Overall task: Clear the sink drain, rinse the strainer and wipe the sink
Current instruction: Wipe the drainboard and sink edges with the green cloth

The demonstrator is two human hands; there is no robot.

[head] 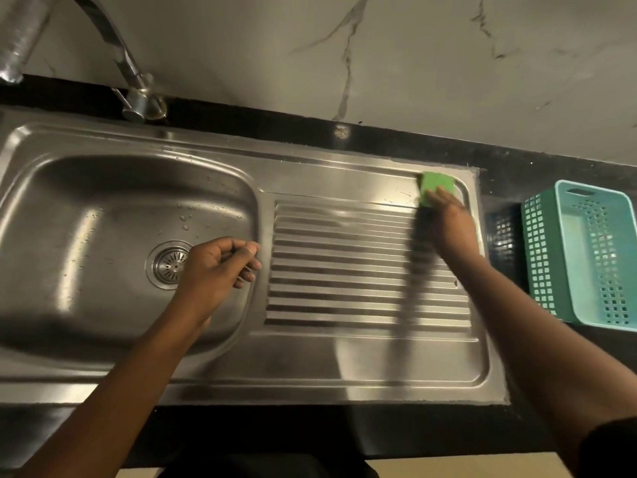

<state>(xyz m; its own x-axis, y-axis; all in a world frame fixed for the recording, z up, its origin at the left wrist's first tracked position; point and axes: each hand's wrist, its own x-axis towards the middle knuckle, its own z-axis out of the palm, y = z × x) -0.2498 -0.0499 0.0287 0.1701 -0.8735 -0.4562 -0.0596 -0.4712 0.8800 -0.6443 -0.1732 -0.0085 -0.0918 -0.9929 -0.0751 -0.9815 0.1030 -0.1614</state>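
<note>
Two hands are showing over the sink [310,384]. My right hand [448,222] is pressing a green sponge [437,182] onto the steel, fingers lying over the sponge's near half. That area is blurring, so I cannot tell whether fingers or thumb are curling round it. The sponge is sitting in the far right corner of the draining board [344,263], on the flat strip just beyond the ridges, near the raised rim. My right forearm is crossing the right end of the ridges.

My left hand [213,267] is hanging over the right side of the bowl [86,236], fingers loosely curling, thumb near the fingertips, holding nothing. It is covering the right edge of the strainer [169,262]. The strainer is sitting in the drain hole in the bowl's floor, slots showing on its left part. Water drops [186,219] are clinging to the bowl's slope just beyond the strainer.

The tap [138,98] is standing behind the bowl, spout arching up and left. Black counter [496,188] is framing the sink. A teal slotted basket [544,257] is resting on the counter right of the sink, apart from the sponge. A marbled wall [413,63] is running along the back.
</note>
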